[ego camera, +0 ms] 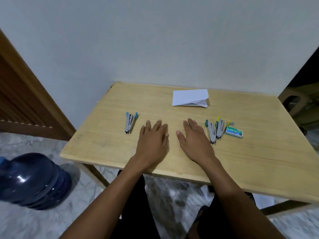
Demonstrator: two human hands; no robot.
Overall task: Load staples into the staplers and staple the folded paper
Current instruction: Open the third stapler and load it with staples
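Dark cloth covers the person's legs at the bottom of the head view, above a grey marbled floor (51, 221). On that floor, off to the left, a dark blue water bottle (34, 181) lies beside the table's near left corner.

The pale wooden table (259, 169) stands against a light grey wall (155, 40). Both forearms reach over its near edge. The left hand (153, 138) lies palm down on the wood with its fingers straight and slightly spread, holding nothing. The right hand (194, 138) lies flat just beside it in the same way, fingers stretched out, thumb pointing towards the left hand; the two thumbs are near each other but apart.

Left of the left hand, clear of its fingers, lies a blue stapler (130, 123), its two arms splayed in a narrow V with the blue ends pointing away from the person. Right of the right hand lie a teal stapler (211, 131) and a yellow stapler (221, 129), side by side, both splayed open too. Whether they touch each other I cannot tell. Just right of the yellow one sits a small green staple box (234, 132), close against it.

Farther back, beyond the right hand and well apart from the staplers, the white folded paper (189, 97) rests near the table's far edge, its right side gaping a little.

A brown wooden door (20, 100) stands at the far left, and a tan stool (291, 100) shows past the right edge.
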